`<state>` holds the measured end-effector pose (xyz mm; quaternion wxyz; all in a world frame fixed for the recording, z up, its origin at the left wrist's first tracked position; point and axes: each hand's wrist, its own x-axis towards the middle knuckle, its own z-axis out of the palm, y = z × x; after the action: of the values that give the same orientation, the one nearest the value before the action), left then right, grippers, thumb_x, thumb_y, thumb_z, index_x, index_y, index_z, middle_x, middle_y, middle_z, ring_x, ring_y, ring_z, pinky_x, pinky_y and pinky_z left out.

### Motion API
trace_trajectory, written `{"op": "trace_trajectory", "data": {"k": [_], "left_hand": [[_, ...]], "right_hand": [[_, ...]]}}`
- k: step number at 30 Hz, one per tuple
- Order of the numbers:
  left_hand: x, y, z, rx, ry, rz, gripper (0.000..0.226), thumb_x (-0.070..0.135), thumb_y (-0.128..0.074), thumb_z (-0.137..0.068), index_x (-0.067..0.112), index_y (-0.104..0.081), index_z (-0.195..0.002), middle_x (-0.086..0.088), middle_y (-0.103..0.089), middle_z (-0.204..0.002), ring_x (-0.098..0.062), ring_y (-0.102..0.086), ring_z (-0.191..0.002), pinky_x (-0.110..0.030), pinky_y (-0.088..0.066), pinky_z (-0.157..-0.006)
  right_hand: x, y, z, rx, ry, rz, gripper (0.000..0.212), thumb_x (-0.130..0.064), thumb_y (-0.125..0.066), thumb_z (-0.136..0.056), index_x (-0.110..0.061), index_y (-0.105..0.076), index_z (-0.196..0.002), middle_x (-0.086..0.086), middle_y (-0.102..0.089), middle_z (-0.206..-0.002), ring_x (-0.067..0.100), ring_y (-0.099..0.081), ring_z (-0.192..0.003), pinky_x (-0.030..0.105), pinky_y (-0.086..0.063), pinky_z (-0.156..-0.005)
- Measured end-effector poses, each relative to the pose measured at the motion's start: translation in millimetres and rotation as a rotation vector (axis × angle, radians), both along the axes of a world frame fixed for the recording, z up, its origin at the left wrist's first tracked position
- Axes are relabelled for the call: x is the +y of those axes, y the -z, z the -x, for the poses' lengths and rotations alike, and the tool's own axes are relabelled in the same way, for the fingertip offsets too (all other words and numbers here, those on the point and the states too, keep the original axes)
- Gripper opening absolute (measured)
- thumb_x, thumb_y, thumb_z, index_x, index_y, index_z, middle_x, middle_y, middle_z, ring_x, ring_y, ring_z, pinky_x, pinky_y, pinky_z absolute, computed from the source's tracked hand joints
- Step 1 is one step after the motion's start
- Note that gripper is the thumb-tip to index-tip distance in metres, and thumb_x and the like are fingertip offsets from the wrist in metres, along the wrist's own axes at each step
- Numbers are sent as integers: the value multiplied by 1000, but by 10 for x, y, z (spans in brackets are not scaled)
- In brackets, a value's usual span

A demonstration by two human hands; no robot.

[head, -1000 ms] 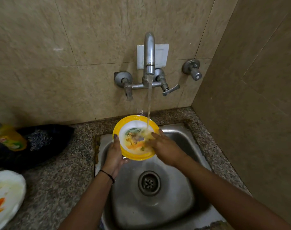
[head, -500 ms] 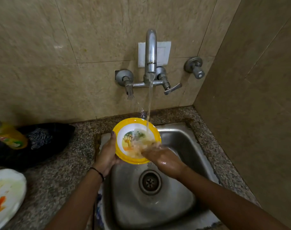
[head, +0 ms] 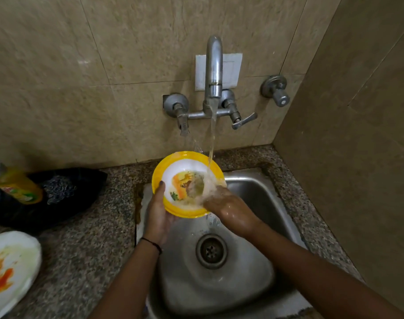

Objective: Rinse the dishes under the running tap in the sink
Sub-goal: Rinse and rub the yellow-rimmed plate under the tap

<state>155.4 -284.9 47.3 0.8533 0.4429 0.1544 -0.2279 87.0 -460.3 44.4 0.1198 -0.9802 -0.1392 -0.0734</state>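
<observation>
**Friend:** What are you doing right now?

**Me:** I am rinsing the round yellow plastic bowl with the white inside and a little picture (head: 181, 180). My left hand (head: 158, 210) holds it by the near edge. My thumb is on the rim and my other fingers are wrapped under it. The bowl is tipped toward me, up over the back of the shiny steel sink (head: 254, 192), right under the curved silver tap (head: 213, 65).

**Friend:** And your other hand?

**Me:** My right hand (head: 228, 208) reaches into the bowl where the water (head: 212, 139) lands. The splash hides those fingers, so I cannot tell if they are straight or bent.

**Friend:** Is the bowl clean?

**Me:** I think not yet, because the water inside looks cloudy. Next I should turn the bowl so the water hits every side. I must hold tight, because wet plastic is slippery.

**Friend:** Anything else to wash?

**Me:** A round white plate with orange smears (head: 10, 268) waits on the speckled stone desk (head: 93, 249), off to the left. Behind it are a yellow bottle (head: 17, 185) and a crumpled black bag (head: 65, 192).

**Friend:** What is the room like?

**Me:** It is a corner with big tan wall tiles (head: 104, 65). There is a round drain (head: 211, 250) in the sink's bottom.
</observation>
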Motion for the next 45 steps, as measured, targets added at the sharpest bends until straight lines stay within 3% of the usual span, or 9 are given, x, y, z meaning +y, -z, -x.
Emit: {"op": "trace_trajectory", "data": {"k": [3,6,12,15,18,22,28,40,45], "left_hand": [[-286,40,149,41,-28,116,42,34,-45,-97,7,-56,-128,-9,-71,-106,-21,-67,-94,-36,-55,-81],[-394,3,332,87,-33,161,53,35,-48,-91,2,-50,-133,-15,-62,-115,-26,-59,-102,-36,-46,-90],[-1,148,-51,11,-35,3,45,32,-39,-101,12,-47,-140,-16,-56,-134,-35,-54,-117,-51,-45,-97],[-40,94,-21,-11,-8,-26,46,41,-38,-100,13,-54,-133,-14,-63,-127,-31,-61,-109,-47,-50,-89],[-96,96,126,6,60,-62,65,59,-31,-96,10,-56,-132,-14,-65,-124,-32,-62,-114,-47,-50,-94],[-149,92,246,48,142,-105,80,69,-41,-78,14,-54,-135,-12,-65,-127,-30,-61,-117,-55,-43,-103],[-107,158,222,52,131,-133,83,73,-49,-71,21,-54,-135,-9,-64,-129,-27,-60,-119,-54,-41,-107],[-132,180,235,74,181,-151,77,72,-38,-77,18,-59,-128,-12,-68,-120,-29,-64,-110,-55,-49,-97],[-65,199,184,25,168,-245,63,66,-33,-90,20,-64,-119,-4,-76,-102,-21,-73,-89,-51,-58,-80]], "right_hand": [[383,-96,-15,-194,31,-131,31,-14,-40,-90,-9,-70,-95,7,-71,-94,22,-61,-84,29,-44,-79],[657,-18,63,-174,27,-248,30,-12,-45,-86,-11,-69,-105,4,-71,-103,20,-66,-91,26,-42,-82],[65,43,40,-277,-116,46,30,-8,-49,-83,-12,-70,-104,5,-71,-104,20,-60,-99,30,-36,-99],[175,-67,80,-153,-108,-30,19,-17,-55,-81,-11,-68,-93,9,-70,-93,27,-62,-91,31,-38,-93],[458,-251,91,55,-130,-144,33,-35,-46,-92,-13,-62,-112,8,-67,-109,25,-58,-101,34,-41,-87],[358,-131,-289,377,45,22,51,-40,-30,-100,-18,-31,-145,5,-27,-155,24,-22,-143,46,-7,-117],[395,57,-398,425,105,51,69,-38,-37,-98,-16,1,-152,6,8,-159,25,6,-147,48,0,-118],[321,-68,-318,442,189,69,62,-33,-37,-99,-10,-11,-151,11,-3,-159,27,0,-147,44,-3,-119],[397,21,57,318,-106,-213,49,-42,-39,-97,-16,-44,-138,9,-43,-146,26,-34,-137,43,-23,-116]]}}
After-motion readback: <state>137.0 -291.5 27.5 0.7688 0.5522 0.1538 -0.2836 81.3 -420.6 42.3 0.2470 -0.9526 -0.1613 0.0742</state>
